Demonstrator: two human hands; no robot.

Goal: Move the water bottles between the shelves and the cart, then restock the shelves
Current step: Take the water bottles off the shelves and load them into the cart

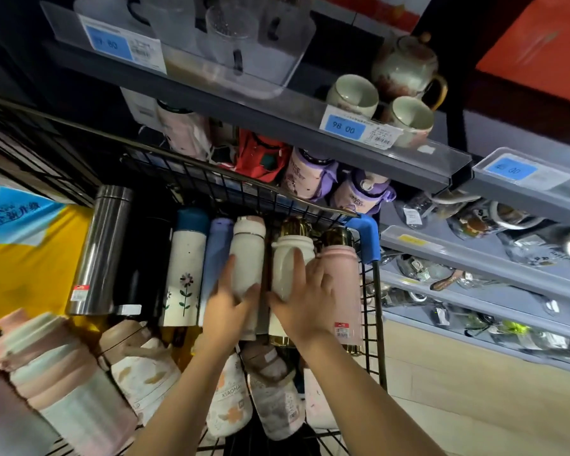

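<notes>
Black wire cart (369,291) is the landmark, parked against the shelves. Inside it a row of water bottles lies side by side, caps pointing toward the shelves: steel bottle (101,251) at the far left of the cart, black bottle (142,258) next, then white flower bottle (185,274) with a blue cap, lilac bottle (216,251), white bottle (247,248), cream bottle (288,258), and pink bottle (339,284) against the cart's right wall. Left hand (227,307) rests on the white bottle, fingers spread fairly straight, thumb wrapping its right side, loose hold. Right hand (310,301) lies on the cream bottle, fingers extended over it and onto the pink bottle's edge, thumb hooked at the cream bottle's left side; firm grip or not, can't tell. Nearer end of the cart holds a second jumble of bigger bottles, among them a pink-and-white jug (56,373) and a floral bottle (227,396). Just beyond the cart's far rim, on the shelf, stand two purple bottles (310,174) and a red one (260,153). Shelf above the cart carries a teapot (405,64) with two cups (354,93) and a blue price tag (346,128).
</notes>
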